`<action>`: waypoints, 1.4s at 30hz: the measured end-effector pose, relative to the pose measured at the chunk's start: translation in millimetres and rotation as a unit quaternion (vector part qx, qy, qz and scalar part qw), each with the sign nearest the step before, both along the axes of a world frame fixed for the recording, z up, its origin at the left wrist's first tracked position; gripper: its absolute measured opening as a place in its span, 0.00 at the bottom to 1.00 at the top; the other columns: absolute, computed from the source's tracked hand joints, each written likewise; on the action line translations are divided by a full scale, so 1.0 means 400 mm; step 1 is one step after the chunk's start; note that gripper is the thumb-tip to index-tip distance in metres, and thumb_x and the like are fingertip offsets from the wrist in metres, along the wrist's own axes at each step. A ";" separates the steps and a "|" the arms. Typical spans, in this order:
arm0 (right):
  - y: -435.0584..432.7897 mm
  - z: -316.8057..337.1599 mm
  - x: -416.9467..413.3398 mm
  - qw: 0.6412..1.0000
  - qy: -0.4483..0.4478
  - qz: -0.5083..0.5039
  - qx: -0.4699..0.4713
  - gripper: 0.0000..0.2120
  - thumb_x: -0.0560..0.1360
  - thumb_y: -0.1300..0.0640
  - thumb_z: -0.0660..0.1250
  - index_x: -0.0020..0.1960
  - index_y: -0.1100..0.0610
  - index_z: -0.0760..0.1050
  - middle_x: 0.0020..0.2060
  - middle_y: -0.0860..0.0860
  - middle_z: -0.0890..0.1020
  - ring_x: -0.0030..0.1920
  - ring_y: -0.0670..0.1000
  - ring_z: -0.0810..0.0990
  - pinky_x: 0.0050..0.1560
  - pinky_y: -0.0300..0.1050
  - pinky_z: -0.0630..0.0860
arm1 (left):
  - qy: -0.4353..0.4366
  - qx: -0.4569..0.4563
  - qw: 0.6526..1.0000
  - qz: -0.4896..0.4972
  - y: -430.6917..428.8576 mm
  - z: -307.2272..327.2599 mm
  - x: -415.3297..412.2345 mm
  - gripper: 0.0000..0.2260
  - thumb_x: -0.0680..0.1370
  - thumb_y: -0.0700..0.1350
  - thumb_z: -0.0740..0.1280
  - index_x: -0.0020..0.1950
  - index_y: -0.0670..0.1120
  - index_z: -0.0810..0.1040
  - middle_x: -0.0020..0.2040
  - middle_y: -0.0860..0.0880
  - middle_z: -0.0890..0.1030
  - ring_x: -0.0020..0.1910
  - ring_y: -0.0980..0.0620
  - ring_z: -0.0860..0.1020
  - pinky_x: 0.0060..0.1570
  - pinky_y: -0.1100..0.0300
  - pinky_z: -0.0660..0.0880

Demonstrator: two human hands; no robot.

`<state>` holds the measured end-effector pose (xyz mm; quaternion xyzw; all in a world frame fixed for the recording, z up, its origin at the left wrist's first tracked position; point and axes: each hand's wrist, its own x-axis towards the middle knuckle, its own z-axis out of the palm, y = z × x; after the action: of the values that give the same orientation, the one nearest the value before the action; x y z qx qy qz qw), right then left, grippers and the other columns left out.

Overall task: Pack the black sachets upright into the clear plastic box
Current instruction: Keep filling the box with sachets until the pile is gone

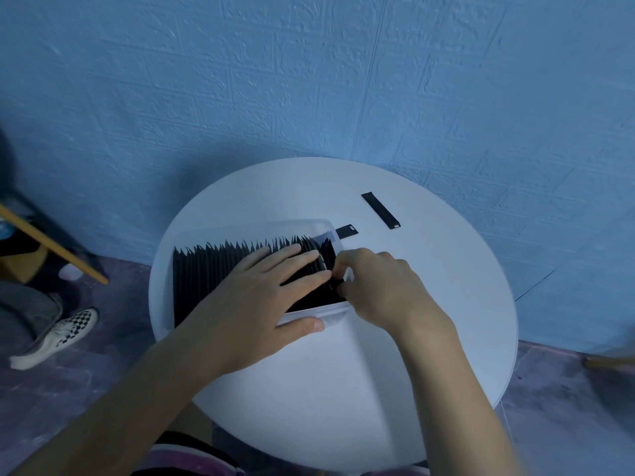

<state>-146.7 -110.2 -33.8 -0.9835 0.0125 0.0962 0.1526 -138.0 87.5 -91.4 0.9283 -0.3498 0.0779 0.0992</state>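
Left hand (261,297), right hand (378,286) on sachets (213,269) in box (309,223)

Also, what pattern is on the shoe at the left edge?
Black-and-white checkerboard on the shoe, seen in the head view.

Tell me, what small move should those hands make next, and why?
Probably slide the sachet that the right hand pinches down into the gap at the right end of the clear box. The left hand presses the packed row aside, holding that gap open, and two loose sachets wait on the table.
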 end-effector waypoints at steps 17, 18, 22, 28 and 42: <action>-0.070 -0.013 0.021 0.987 -0.001 0.066 0.150 0.11 0.81 0.48 0.62 0.55 0.35 0.81 0.42 0.32 0.80 0.39 0.37 0.77 0.45 0.38 0.70 | 0.000 0.001 1.000 0.010 0.003 0.016 -0.004 0.25 0.79 0.67 0.56 0.73 0.60 0.70 0.76 0.53 0.67 0.76 0.49 0.63 0.73 0.45 0.64; -0.079 -0.010 0.030 0.984 -0.017 0.061 0.166 0.10 0.81 0.49 0.64 0.53 0.36 0.82 0.37 0.29 0.79 0.36 0.34 0.77 0.46 0.37 0.70 | 0.001 0.003 1.000 0.011 0.002 0.016 -0.005 0.25 0.79 0.67 0.56 0.72 0.59 0.71 0.76 0.52 0.67 0.76 0.49 0.63 0.73 0.45 0.65; -0.114 -0.021 0.077 0.974 -0.097 0.031 0.200 0.10 0.80 0.51 0.64 0.50 0.40 0.83 0.39 0.31 0.81 0.39 0.37 0.80 0.51 0.43 0.78 | 0.006 -0.004 1.000 0.022 0.013 0.020 -0.006 0.25 0.79 0.67 0.55 0.71 0.58 0.72 0.75 0.53 0.67 0.75 0.50 0.63 0.73 0.46 0.65; -0.104 -0.129 0.222 0.981 -0.139 0.026 0.132 0.14 0.79 0.58 0.66 0.63 0.48 0.80 0.61 0.43 0.82 0.51 0.48 0.79 0.55 0.38 0.70 | -0.022 -0.025 0.999 0.023 0.012 0.023 -0.006 0.24 0.77 0.64 0.59 0.67 0.53 0.78 0.71 0.49 0.73 0.72 0.49 0.66 0.73 0.56 0.60; -0.183 -0.151 0.277 0.988 -0.132 -0.051 0.064 0.03 0.76 0.51 0.68 0.48 0.48 0.76 0.42 0.49 0.82 0.44 0.58 0.78 0.44 0.49 0.74 | 0.024 -0.046 0.999 0.015 0.001 0.006 0.003 0.23 0.78 0.63 0.60 0.70 0.55 0.75 0.75 0.51 0.70 0.76 0.49 0.64 0.75 0.54 0.59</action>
<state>-35.9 -183.6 -94.3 -0.9739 0.0365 -0.0414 0.2201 -136.9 87.8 -88.9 0.9295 -0.3294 0.0729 0.1491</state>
